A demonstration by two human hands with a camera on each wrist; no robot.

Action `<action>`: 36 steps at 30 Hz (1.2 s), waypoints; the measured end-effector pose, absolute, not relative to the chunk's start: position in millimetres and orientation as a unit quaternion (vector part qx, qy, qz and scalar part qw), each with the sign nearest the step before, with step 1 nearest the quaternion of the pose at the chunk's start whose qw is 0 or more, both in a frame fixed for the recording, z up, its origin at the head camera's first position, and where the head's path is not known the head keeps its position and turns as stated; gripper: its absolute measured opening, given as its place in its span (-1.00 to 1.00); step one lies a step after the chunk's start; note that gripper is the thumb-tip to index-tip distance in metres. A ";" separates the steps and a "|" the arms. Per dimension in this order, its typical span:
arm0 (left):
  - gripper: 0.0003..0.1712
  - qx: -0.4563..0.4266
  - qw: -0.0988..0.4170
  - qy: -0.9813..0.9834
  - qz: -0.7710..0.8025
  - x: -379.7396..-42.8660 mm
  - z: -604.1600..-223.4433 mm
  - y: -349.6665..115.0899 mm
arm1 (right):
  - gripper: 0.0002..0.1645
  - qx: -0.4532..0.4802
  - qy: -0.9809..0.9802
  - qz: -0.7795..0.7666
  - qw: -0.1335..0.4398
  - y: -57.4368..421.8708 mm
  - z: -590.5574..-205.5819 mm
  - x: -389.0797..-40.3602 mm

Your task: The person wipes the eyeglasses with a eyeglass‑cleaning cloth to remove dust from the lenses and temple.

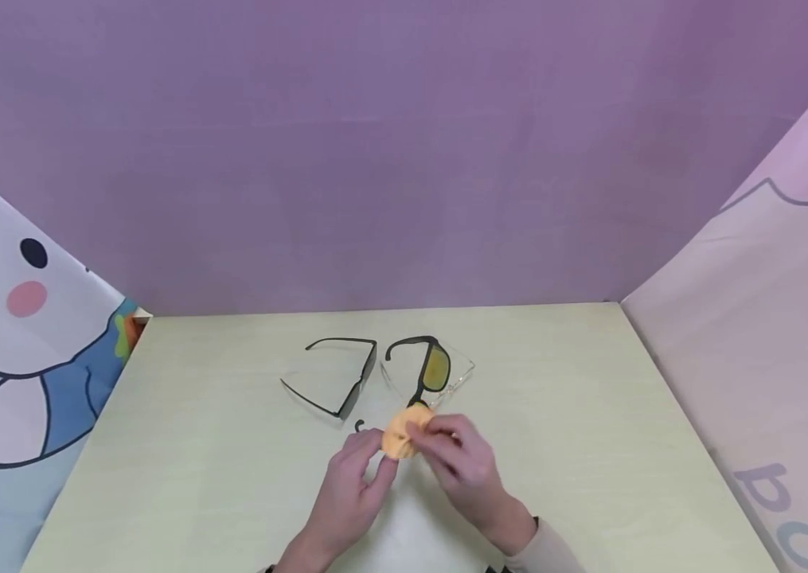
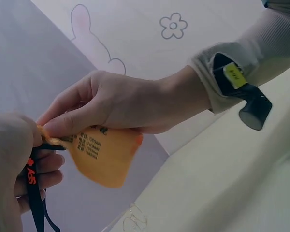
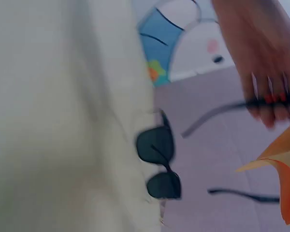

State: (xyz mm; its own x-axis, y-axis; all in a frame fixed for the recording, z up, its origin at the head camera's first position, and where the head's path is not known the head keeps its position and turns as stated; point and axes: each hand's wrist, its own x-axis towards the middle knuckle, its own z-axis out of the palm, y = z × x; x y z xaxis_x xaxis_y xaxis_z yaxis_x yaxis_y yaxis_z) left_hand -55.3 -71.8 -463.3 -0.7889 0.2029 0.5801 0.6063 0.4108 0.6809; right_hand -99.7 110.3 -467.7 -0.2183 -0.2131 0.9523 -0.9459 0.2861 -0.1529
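Note:
My left hand (image 1: 352, 487) grips a pair of black sunglasses with a yellow-tinted lens (image 1: 436, 369). One temple (image 2: 33, 186), with orange-red lettering, hangs along the left fingers in the left wrist view. An orange cloth (image 1: 400, 436) covers the near part of the frame and hides the other lens. My right hand (image 1: 471, 471) pinches this cloth between thumb and fingers, close against the left fingertips. Dark printed lines show on the cloth's loose, hanging part (image 2: 106, 162) in the left wrist view.
Black sunglasses with dark lenses (image 1: 350, 400) lie unfolded on the pale table (image 1: 196, 446), left of the held pair. Thin wire-framed glasses (image 1: 470, 368) lie behind the held pair, partly hidden by it. A purple backdrop (image 1: 375, 159) rises behind the table, with printed fabric at both sides.

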 end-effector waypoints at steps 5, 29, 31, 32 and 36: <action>-0.75 -0.246 0.202 -0.814 -0.487 -53.3 -461.8 -73.1 | -0.71 0.445 -0.664 0.408 0.442 109.4 -465.6 -98.7; -0.75 -0.264 0.201 -0.817 -0.471 -53.2 -459.1 -74.9 | -0.71 0.446 -0.674 0.375 0.454 108.4 -462.6 -97.0; -0.73 -0.259 0.206 -0.818 -0.471 -53.1 -459.4 -75.1 | -0.70 0.461 -0.673 0.359 0.454 107.2 -462.2 -95.7; -0.73 -0.258 0.205 -0.818 -0.472 -53.0 -459.5 -75.1 | -0.70 0.457 -0.675 0.360 0.454 107.7 -461.9 -96.2; -0.80 -0.265 0.191 -0.812 -0.484 -52.5 -458.0 -73.9 | -0.69 0.402 -0.689 0.404 0.448 111.8 -460.3 -101.5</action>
State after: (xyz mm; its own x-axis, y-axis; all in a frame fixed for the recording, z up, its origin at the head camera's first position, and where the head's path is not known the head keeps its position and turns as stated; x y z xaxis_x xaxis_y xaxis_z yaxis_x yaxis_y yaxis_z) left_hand -52.5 -73.9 -458.0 -0.7865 0.2453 0.5668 0.6152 0.3920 0.6840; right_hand -101.5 111.8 -460.3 -0.2748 -0.1927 0.9420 -0.9161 0.3501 -0.1956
